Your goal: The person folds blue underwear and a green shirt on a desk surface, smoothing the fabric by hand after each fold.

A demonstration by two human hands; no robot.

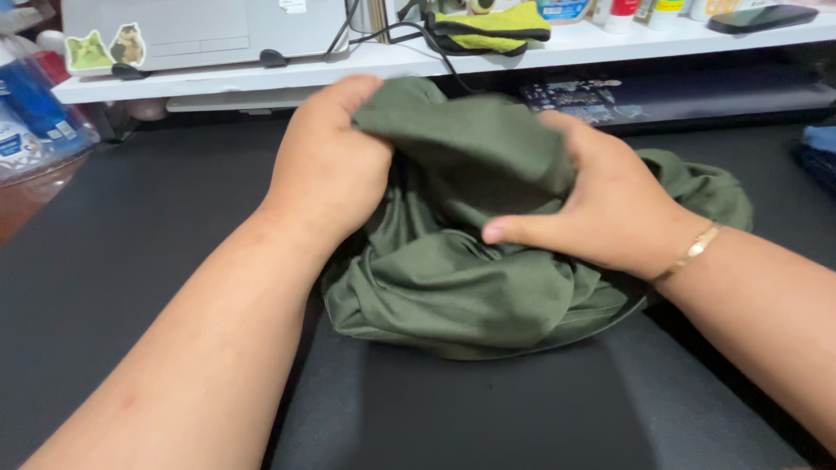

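An olive-green garment (461, 287) lies bunched on a black work surface (131, 261) in the head view. My left hand (326, 165) grips a fold of the cloth at its upper left and lifts it. My right hand (601, 204), with a thin gold bracelet on the wrist, clasps the raised fabric from the right, thumb pressed across the front. Both hands hold the same lifted part of the garment, while the rest sags in folds below them.
A white shelf (435, 57) runs along the back with a laptop (200, 30), black cables, a yellow-green cloth (496, 30) and several bottles. A dark phone (762, 17) lies at its right end. Plastic packages (35, 113) sit at far left, blue fabric (819, 148) at far right.
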